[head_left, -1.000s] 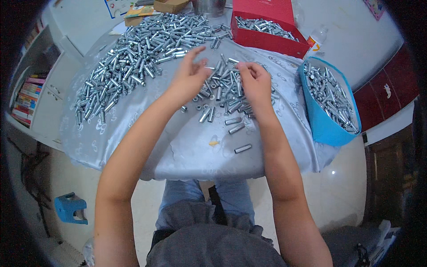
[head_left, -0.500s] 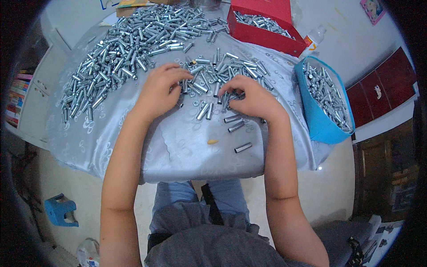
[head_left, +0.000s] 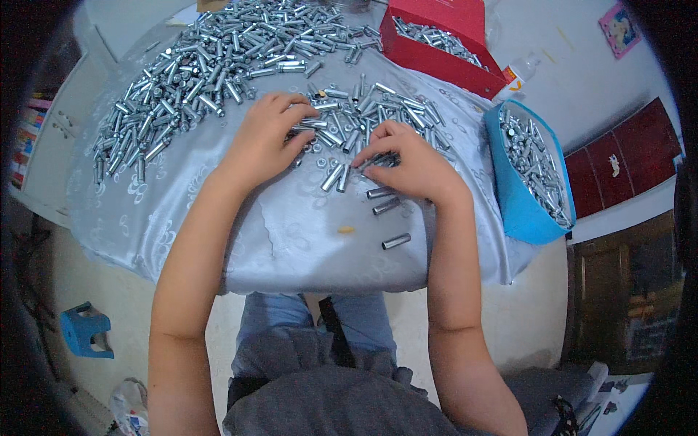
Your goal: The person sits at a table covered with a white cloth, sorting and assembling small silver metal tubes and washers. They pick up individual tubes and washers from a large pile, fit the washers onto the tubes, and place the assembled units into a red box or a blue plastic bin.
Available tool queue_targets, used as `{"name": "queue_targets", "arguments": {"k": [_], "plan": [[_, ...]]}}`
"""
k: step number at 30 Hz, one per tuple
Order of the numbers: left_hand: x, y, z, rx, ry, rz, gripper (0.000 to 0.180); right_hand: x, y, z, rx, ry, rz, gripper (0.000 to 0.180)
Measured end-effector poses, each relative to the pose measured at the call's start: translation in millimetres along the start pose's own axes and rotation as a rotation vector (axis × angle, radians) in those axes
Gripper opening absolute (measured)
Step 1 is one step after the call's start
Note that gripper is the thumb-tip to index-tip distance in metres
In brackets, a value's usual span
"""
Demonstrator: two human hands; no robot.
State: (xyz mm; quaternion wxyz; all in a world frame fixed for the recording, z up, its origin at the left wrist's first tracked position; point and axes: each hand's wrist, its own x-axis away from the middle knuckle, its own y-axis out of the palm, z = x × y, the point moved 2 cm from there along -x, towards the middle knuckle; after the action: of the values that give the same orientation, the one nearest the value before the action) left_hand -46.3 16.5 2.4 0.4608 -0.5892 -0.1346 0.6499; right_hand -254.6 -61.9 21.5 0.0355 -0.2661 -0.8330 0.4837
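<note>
Both of my hands rest on a loose scatter of small silver metal tubes (head_left: pixel 363 116) on a table under a shiny grey cloth (head_left: pixel 291 232). My left hand (head_left: pixel 265 138) lies palm down with its fingers curled over tubes at the scatter's left side. My right hand (head_left: pixel 407 163) pinches tubes between thumb and fingers at the near right of the scatter. Three loose tubes (head_left: pixel 396 240) lie near the front edge below my right hand. A small yellow scrap (head_left: pixel 347 229) lies beside them.
A big heap of the same tubes (head_left: pixel 196 80) covers the far left of the table. A red box (head_left: pixel 436 43) at the back and a blue basket (head_left: pixel 527 174) at the right hold more tubes. A blue stool (head_left: pixel 83 330) stands on the floor at lower left.
Both hands have drawn nearer to me across the scatter, dragging tubes toward the front edge. My right hand has closed its fingers on some tubes.
</note>
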Motion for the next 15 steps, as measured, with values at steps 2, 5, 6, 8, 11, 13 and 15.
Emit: {"name": "queue_targets", "arguments": {"k": [2, 5, 6, 8, 11, 13, 15], "plan": [[-4, -5, 14, 0.064, 0.059, 0.012, 0.018, -2, 0, 3, -0.019, -0.034, 0.033, 0.015], [-6, -8, 60, 0.133, 0.192, -0.139, 0.018, -7, 4, 20, -0.062, -0.115, 0.076, 0.019], [-2, -3, 80, 0.155, 0.239, -0.211, 0.019, -7, 3, 23, -0.099, -0.129, 0.087, 0.021], [7, 8, 116, 0.112, 0.263, -0.309, 0.025, -9, -3, 15, -0.243, -0.001, 0.186, 0.022], [15, 36, 137, 0.093, 0.284, -0.341, 0.026, -14, -8, 22, -0.503, 0.076, 0.36, 0.019], [14, 44, 136, 0.045, 0.292, -0.324, 0.026, -14, -9, 23, -0.616, 0.063, 0.431, 0.018], [8, 44, 131, 0.038, 0.276, -0.32, 0.024, -16, -10, 23, -0.839, 0.093, 0.474, 0.019]]}}
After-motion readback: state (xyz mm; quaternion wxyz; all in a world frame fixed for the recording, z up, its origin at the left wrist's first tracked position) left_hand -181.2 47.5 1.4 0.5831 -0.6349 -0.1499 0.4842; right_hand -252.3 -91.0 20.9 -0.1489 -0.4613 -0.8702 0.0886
